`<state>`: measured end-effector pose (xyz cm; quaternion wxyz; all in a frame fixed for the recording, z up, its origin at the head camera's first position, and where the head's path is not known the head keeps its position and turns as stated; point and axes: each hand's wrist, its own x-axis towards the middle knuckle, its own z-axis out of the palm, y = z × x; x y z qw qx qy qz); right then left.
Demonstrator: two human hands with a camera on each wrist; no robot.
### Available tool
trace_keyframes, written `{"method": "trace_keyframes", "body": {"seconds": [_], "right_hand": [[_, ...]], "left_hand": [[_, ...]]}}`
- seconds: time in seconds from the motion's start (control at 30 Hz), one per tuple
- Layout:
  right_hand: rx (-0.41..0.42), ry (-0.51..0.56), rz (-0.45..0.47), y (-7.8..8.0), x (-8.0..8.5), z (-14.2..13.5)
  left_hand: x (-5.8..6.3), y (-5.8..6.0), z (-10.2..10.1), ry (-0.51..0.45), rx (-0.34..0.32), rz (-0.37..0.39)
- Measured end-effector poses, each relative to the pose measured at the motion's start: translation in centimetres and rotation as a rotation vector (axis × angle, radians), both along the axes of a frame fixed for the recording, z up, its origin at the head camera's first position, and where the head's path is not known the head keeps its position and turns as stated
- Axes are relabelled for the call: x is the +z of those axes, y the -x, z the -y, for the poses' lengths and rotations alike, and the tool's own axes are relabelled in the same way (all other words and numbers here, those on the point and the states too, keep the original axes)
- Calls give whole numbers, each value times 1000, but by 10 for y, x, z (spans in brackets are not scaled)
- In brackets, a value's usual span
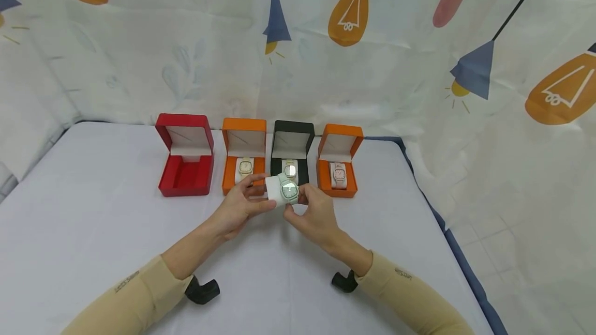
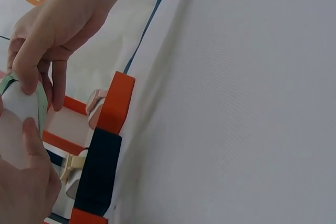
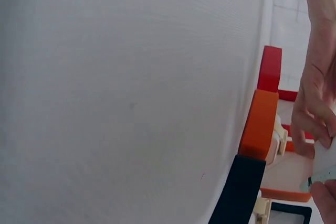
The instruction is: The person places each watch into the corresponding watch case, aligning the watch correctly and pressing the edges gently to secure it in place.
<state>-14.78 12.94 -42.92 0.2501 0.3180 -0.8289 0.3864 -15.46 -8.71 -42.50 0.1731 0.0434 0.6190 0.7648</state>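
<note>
One pale-green watch [image 1: 289, 190], strap running near to far, sits on the right end of a white cushion [image 1: 272, 192] before the dark box [image 1: 303, 171], right hand [image 1: 317, 215], nearer, pinching it, left hand [image 1: 243, 203] gripping the cushion.

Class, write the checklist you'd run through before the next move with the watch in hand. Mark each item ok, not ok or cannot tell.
1. Held watch around its white cushion: ok.
2. Cushion supported: ok, left hand grips it, right hand holds the watch.
3. Strap fastened: cannot tell, ends not clearly shown.
4. Red box open, without a watch: ok.
5. Left orange box, dark box, right orange box filled: ok, a watch in each.
6. Held watch boxed: not ok.
</note>
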Motion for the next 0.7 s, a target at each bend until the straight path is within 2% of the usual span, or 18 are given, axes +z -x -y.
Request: {"method": "trace_keyframes", "body": {"seconds": [0.43, 0.7], "right_hand": [[-92, -28, -32, 1, 4, 6], [-99, -45, -45, -1, 6, 4]], "left_hand": [[-1, -1, -9, -16, 54, 46], [-1, 2, -8, -15, 13, 27]]}}
